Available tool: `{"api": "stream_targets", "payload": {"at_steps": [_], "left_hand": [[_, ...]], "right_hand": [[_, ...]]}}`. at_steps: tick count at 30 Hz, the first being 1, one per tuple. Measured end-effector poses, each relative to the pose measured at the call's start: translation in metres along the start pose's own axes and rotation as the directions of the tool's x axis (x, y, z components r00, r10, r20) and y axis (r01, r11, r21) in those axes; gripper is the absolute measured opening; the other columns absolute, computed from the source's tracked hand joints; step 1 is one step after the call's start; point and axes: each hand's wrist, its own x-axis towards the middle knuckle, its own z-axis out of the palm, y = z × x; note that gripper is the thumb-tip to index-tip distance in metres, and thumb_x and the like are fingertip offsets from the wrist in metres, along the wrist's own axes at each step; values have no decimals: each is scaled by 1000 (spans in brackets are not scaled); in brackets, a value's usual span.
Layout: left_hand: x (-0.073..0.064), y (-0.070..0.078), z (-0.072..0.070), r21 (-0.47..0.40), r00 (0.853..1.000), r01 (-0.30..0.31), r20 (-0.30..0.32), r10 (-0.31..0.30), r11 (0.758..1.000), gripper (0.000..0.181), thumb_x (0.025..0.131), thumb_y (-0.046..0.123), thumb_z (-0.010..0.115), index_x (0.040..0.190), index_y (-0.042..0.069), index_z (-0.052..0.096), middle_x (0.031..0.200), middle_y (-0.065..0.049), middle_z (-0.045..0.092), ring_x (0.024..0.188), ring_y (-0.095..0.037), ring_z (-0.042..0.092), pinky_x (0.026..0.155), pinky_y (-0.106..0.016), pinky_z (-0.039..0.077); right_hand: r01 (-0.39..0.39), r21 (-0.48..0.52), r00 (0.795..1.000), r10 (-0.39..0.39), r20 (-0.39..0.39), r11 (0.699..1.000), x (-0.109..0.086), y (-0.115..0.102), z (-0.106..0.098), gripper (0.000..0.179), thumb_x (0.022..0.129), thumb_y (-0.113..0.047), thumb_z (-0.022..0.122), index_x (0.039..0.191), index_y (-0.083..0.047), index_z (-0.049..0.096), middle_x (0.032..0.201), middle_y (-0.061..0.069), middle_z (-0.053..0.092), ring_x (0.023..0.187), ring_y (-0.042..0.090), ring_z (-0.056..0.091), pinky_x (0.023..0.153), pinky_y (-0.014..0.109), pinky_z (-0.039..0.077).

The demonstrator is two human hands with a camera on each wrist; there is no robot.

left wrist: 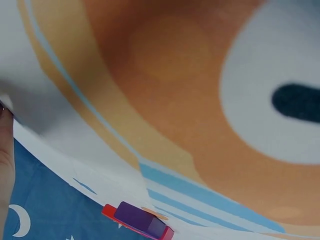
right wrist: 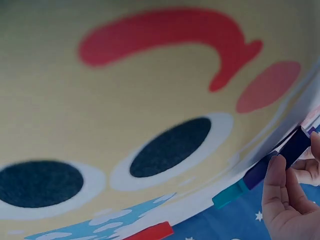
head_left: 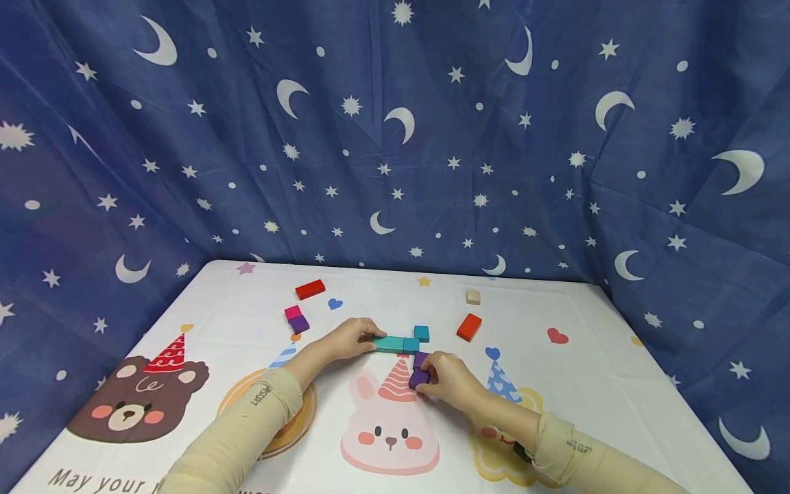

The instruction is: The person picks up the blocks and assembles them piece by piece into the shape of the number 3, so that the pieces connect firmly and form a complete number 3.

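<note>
With thumb and fingers, my left hand grips the left end of a long teal block. A shorter blue-teal block continues that row to the right, and a blue block sits just behind it. In front of the row's right end lie two purple blocks, a farther purple block and a nearer purple block. My right hand pinches the nearer one from the right. In the left wrist view only a strip of the left hand shows.
To the left lie a red block, a pink block and a purple block. An orange-red block and a cream block lie at the back right. A blue patterned curtain hangs behind the white tablecloth.
</note>
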Motion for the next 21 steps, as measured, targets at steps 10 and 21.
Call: {"api": "stream_targets", "payload": {"at_steps": [10,21], "left_hand": [[0,-2,2,-1,1000,1,-9,-1,1000,28,86,5,64,114,2,67,107,-11,68,89,-13,56,84,-27,49],[-1,-1,2,0,1000,3,-15,-3,1000,28,86,4,64,114,1,67,106,-11,68,89,-15,57,85,-30,50]], "right_hand": [[10,-18,1000,-11,-25,1000,-1,-1,2,25,73,-11,80,80,-6,56,73,2,55,65,11,46,54,17,40],[8,-53,1000,-10,-28,999,-2,1,3,28,72,-15,81,83,-6,57,75,2,58,69,13,50,60,20,44]]}}
